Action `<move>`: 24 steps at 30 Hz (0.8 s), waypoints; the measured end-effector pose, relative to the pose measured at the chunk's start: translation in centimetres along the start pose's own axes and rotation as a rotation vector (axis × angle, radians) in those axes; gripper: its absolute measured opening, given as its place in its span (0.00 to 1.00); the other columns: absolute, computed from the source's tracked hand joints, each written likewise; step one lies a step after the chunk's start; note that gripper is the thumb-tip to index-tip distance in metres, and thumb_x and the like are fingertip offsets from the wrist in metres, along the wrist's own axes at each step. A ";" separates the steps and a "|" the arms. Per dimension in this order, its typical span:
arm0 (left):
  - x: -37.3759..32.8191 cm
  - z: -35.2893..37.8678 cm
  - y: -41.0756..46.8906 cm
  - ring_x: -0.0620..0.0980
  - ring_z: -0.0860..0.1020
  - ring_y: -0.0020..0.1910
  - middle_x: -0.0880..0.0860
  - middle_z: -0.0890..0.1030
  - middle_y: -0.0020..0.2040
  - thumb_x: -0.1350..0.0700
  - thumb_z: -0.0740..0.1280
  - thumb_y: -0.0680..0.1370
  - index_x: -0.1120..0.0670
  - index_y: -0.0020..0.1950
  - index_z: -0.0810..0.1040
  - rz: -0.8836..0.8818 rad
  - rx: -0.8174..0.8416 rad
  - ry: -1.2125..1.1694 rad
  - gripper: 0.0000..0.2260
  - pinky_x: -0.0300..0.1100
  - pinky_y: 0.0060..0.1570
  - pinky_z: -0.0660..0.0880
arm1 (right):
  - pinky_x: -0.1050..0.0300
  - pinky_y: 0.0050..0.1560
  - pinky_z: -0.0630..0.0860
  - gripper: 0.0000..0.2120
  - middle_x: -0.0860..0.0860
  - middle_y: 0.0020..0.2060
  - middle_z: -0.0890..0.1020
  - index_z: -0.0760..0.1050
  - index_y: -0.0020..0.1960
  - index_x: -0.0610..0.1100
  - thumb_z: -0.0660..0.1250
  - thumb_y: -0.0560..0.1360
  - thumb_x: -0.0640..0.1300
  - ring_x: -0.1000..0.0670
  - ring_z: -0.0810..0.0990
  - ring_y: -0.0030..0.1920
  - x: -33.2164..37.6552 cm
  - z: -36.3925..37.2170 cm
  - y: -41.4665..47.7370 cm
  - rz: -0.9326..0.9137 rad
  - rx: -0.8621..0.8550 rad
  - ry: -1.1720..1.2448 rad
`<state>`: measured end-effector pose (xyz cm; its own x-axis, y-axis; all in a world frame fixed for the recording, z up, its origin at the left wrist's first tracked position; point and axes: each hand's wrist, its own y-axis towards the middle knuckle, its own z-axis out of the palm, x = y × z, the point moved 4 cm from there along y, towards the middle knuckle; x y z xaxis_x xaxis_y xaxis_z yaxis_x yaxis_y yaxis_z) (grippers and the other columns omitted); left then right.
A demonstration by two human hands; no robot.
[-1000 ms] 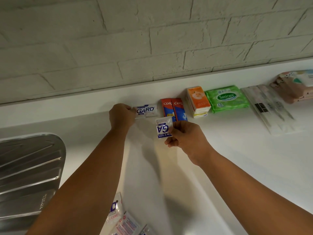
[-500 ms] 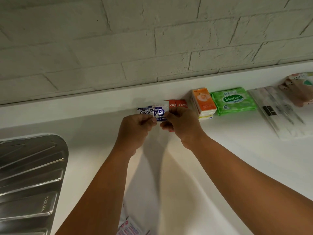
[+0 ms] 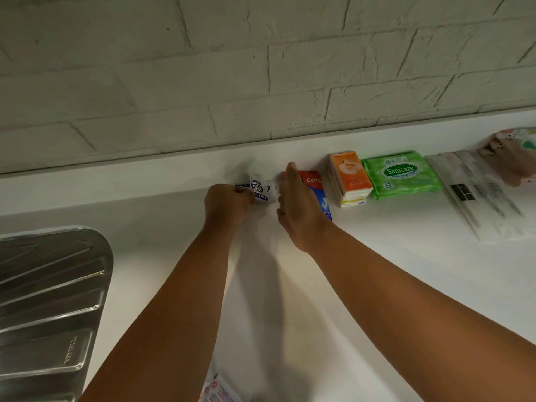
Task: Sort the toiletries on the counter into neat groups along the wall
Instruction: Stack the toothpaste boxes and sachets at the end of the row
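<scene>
Small white-and-blue sachets [image 3: 261,189] lie stacked by the counter's raised back ledge. My left hand [image 3: 227,205] is curled on their left edge, pinching them. My right hand [image 3: 298,203] stands edge-on with straight fingers just right of the sachets, against the red-and-blue Colgate boxes [image 3: 317,188], and holds nothing. Further right along the wall sit orange tissue packs [image 3: 351,177], a green Sanicare wipes pack [image 3: 401,174], clear-wrapped toothbrushes [image 3: 475,195] and a patterned pack [image 3: 513,156] at the frame edge.
A steel sink drainboard [image 3: 49,303] fills the lower left. More sachets [image 3: 217,391] lie at the bottom edge between my forearms. The white counter [image 3: 377,256] stretches to the right. A painted brick wall [image 3: 261,68] rises behind the ledge.
My right hand carried a sachet up onto the one by the wall, let go of it and flattened against the Colgate boxes. My left hand stayed pinching the sachets.
</scene>
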<state>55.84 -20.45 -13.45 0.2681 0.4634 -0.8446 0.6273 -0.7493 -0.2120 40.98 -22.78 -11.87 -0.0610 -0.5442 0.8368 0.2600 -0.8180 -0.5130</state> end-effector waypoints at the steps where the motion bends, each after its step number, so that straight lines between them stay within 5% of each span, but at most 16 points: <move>1: 0.0 0.2 0.2 0.63 0.81 0.34 0.63 0.84 0.36 0.55 0.72 0.73 0.59 0.41 0.86 0.005 -0.009 0.021 0.08 0.51 0.37 0.80 | 0.55 0.60 0.73 0.20 0.53 0.45 0.81 0.77 0.45 0.52 0.60 0.76 0.67 0.54 0.79 0.49 -0.1 0.2 0.2 0.021 -0.018 0.022; 4: -0.1 0.6 0.4 0.63 0.83 0.39 0.63 0.84 0.37 0.53 0.71 0.72 0.59 0.43 0.87 0.008 -0.033 0.071 0.10 0.51 0.40 0.82 | 0.50 0.62 0.75 0.28 0.51 0.51 0.82 0.75 0.55 0.53 0.62 0.68 0.74 0.51 0.81 0.54 0.0 0.7 0.4 0.042 -0.092 0.029; 7: -0.3 0.7 0.2 0.57 0.82 0.34 0.56 0.81 0.31 0.53 0.69 0.73 0.60 0.41 0.85 0.004 -0.060 0.147 0.11 0.39 0.32 0.76 | 0.51 0.60 0.76 0.38 0.51 0.53 0.82 0.75 0.60 0.52 0.60 0.61 0.77 0.51 0.81 0.55 0.2 1.1 1.1 0.050 -0.097 0.033; 15: 0.3 1.2 0.1 0.55 0.84 0.35 0.56 0.84 0.34 0.56 0.70 0.72 0.56 0.40 0.85 -0.032 -0.111 0.155 0.06 0.44 0.41 0.82 | 0.45 0.72 0.66 0.39 0.46 0.70 0.72 0.61 0.77 0.46 0.50 0.76 0.72 0.45 0.71 0.69 0.9 2.2 0.7 0.058 -0.020 -0.117; 19: 0.2 1.0 -0.2 0.51 0.83 0.31 0.55 0.83 0.31 0.56 0.69 0.74 0.57 0.40 0.84 -0.044 -0.120 0.139 0.07 0.37 0.32 0.76 | 0.46 0.72 0.65 0.38 0.46 0.71 0.71 0.61 0.77 0.47 0.50 0.77 0.71 0.45 0.69 0.71 1.3 2.2 0.3 0.055 -0.028 -0.169; 21: -0.1 0.7 -0.5 0.50 0.83 0.30 0.54 0.83 0.30 0.56 0.70 0.75 0.57 0.42 0.85 -0.034 -0.124 0.127 0.07 0.39 0.35 0.80 | 0.48 0.70 0.65 0.36 0.46 0.70 0.72 0.62 0.76 0.46 0.51 0.78 0.69 0.45 0.69 0.70 1.6 2.2 -0.2 0.039 0.007 -0.232; 24: -0.4 0.1 -1.4 0.51 0.84 0.32 0.55 0.84 0.32 0.56 0.69 0.76 0.57 0.43 0.86 0.015 -0.110 0.065 0.07 0.47 0.42 0.83 | 0.59 0.50 0.72 0.22 0.49 0.47 0.77 0.74 0.56 0.46 0.53 0.81 0.62 0.51 0.76 0.51 2.3 1.8 -1.5 -0.026 0.043 -0.369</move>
<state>54.83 -19.64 -12.86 0.3228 0.4845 -0.8130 0.6981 -0.7020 -0.1411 42.23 -22.48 -8.79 0.2815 -0.4132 0.8660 0.3039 -0.8177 -0.4889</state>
